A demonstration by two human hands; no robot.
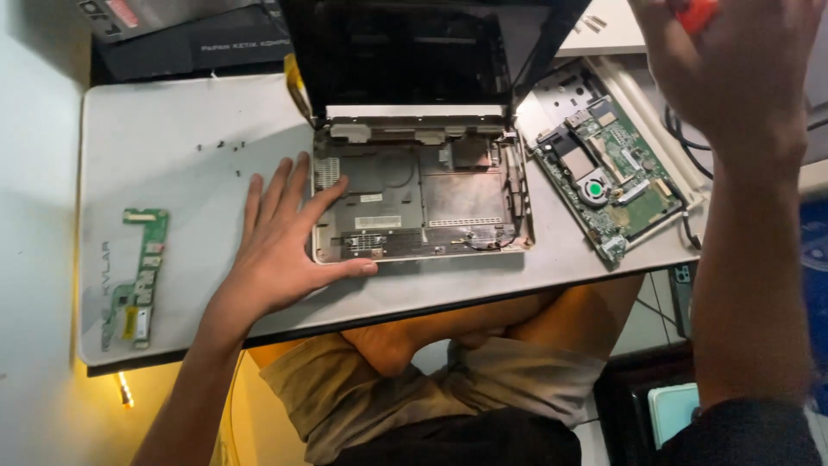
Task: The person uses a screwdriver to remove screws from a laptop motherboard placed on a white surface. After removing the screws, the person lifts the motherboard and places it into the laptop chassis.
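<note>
Your left hand (280, 237) lies flat, fingers spread, touching the opened laptop base (420, 203); your right hand (729, 65), raised beside it, is clamped on an orange tool (695, 12).

dark laptop screen (405, 52) top ctr, upright | black box (224, 43) top-left | white label (378, 222) in chassis

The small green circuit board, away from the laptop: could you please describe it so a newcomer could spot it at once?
Start at the white mat on the table and go to its left edge, left of the left hand resting on the opened laptop base. The small green circuit board lies there alone, narrow and upright, unlike the wide fan-fitted board on the right.
</note>
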